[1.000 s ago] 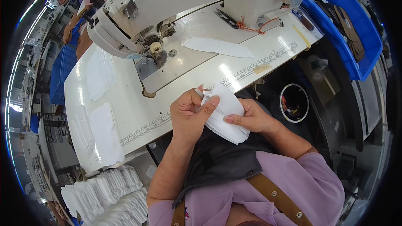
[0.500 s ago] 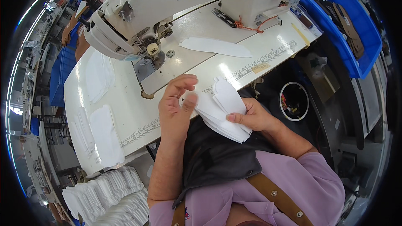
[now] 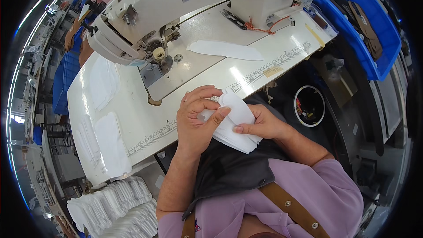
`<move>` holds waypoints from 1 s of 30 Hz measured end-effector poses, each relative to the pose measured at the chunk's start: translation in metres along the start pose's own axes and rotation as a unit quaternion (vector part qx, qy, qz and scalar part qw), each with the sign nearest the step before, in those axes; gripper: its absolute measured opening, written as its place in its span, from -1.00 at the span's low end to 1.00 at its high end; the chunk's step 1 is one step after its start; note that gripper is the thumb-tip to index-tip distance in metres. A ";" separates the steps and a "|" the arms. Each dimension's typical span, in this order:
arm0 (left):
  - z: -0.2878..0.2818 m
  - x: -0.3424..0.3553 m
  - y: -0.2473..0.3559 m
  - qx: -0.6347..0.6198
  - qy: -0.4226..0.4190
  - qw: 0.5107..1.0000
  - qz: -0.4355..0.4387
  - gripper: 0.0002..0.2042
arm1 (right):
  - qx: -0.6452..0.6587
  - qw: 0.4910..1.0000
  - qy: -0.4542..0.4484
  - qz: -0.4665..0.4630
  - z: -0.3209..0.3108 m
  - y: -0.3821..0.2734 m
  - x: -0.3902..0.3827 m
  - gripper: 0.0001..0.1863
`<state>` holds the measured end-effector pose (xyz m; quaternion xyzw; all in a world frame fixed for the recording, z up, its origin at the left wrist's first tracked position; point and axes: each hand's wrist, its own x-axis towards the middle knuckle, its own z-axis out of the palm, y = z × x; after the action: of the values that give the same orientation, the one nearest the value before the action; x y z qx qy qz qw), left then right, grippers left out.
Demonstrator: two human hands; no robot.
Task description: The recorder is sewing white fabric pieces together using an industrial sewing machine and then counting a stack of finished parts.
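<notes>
My right hand [image 3: 257, 122] grips a small stack of white fabric pieces [image 3: 235, 125], its thumb lying across the top piece. The stack is fanned a little and held over my lap, just off the table's front edge. At the upper left of the stack, my left hand [image 3: 202, 117] pinches the pieces, with thumb and fingertips closed on the edge. How many layers it has hold of cannot be made out. Beyond my hands stands a white sewing machine [image 3: 128, 39]. One single white fabric piece [image 3: 224, 50] lies flat on the table to the right of its needle area.
More white pieces [image 3: 110, 143] lie on the left of the table [image 3: 145, 114]. Bundled white pieces [image 3: 112, 207] sit at the lower left. Black thread snips [image 3: 233, 19] on an orange cord rest by the machine. Blue bins [image 3: 383, 57] and a round bin [image 3: 309, 105] stand right.
My left hand has moved right onto the stack, and its thumb and fingers have closed on the upper edge. My right hand keeps its hold, shifted slightly left.
</notes>
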<state>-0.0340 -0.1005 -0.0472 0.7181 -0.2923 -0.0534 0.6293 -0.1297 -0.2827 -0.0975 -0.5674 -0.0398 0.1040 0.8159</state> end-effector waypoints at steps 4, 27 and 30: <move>0.002 0.001 0.000 -0.013 0.016 1.000 -0.005 -0.82 | -0.015 1.000 0.008 -0.015 0.001 -0.006 0.002 -0.56; -0.009 0.023 0.006 -0.112 -0.028 0.989 -0.096 -0.61 | -0.016 0.999 -0.008 -0.047 -0.012 -0.019 0.018 -0.57; -0.005 0.022 0.013 -0.177 -0.027 0.972 -0.150 -0.59 | -0.022 0.998 -0.010 -0.051 -0.011 -0.020 0.017 -0.57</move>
<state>-0.0180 -0.1074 -0.0273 0.6289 -0.1841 -0.2172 0.7235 -0.1084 -0.2956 -0.0833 -0.5816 -0.0790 0.0672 0.8068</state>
